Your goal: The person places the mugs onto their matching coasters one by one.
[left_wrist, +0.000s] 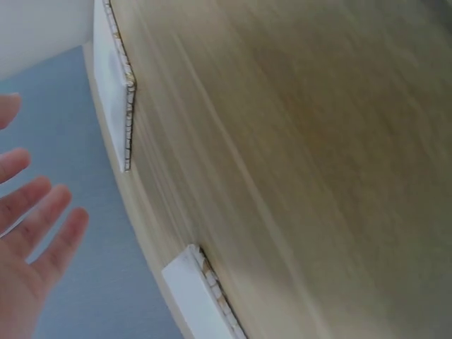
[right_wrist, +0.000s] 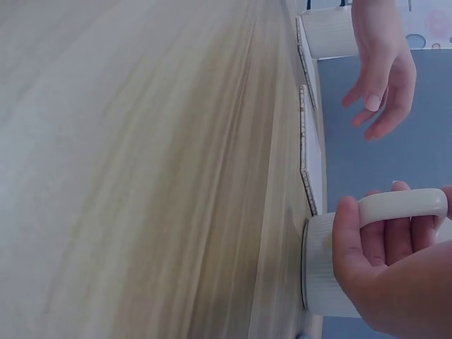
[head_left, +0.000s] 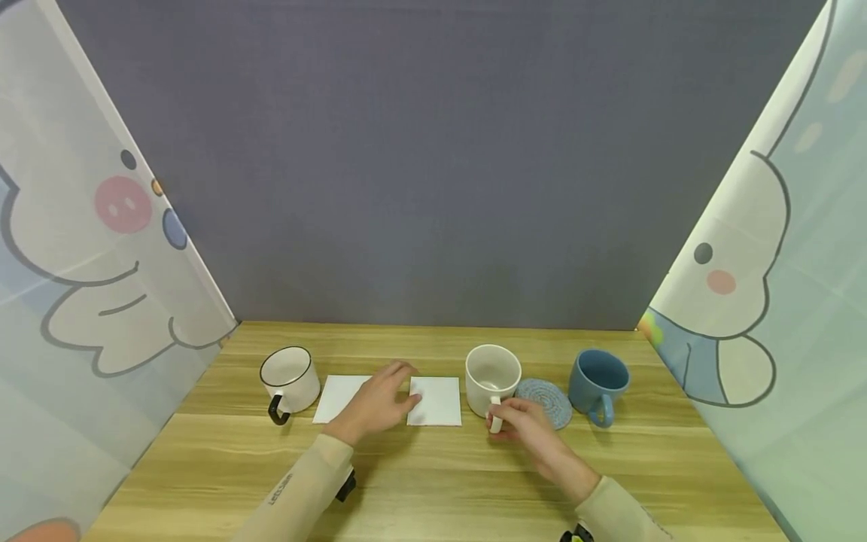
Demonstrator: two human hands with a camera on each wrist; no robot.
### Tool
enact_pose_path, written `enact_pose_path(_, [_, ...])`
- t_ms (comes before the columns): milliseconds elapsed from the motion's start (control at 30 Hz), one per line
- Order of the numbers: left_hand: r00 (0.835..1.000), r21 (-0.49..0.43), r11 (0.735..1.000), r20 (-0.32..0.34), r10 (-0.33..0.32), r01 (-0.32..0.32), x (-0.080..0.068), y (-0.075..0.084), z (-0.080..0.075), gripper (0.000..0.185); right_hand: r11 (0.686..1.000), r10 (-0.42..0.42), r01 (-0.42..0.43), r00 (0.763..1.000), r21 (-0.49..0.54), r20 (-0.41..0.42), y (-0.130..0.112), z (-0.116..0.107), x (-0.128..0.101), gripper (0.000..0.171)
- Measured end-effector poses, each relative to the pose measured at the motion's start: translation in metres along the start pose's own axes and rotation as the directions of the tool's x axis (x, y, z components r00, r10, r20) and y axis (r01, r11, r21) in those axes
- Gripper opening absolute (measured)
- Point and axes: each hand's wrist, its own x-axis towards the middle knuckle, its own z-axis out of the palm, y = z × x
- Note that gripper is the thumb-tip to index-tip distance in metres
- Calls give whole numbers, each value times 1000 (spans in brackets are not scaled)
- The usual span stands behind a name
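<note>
Staged recording booth: wooden table [head_left: 433, 482], plain grey backdrop [head_left: 433, 165], cartoon-print curtains [head_left: 88, 248] both sides.

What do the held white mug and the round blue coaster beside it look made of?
White mug, its handle gripped by the right hand: apparently glazed ceramic, smooth with a soft sheen and thick walls. Round blue coaster: likely woven cord or yarn, matte with concentric ridges.

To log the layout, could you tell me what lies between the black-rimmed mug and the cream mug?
In the head view, two white square coasters, with the left hand over them.
</note>
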Motion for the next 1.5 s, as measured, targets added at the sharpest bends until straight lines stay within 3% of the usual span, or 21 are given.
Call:
enact_pose_path(500, [994, 52, 998, 105, 37, -42, 0, -7, 4, 22, 999, 8, -7, 1000, -43, 25, 1, 2, 1, 31])
enact_pose_path(833, [982, 66, 998, 186, -29, 17, 1, -12, 7, 22, 999, 10, -8, 1000, -53, 29, 4, 1, 4, 34])
enact_pose_path(1067, [980, 89, 996, 199, -22, 4, 2, -16, 11, 20, 999, 6, -5, 999, -39, 42, 2, 1, 4, 31])
enact_pose_path(1500, [968, 52, 996, 234, -87, 76, 4, -15, 11, 22, 1000, 19, -19, 999, -4, 29, 2, 0, 4, 30])
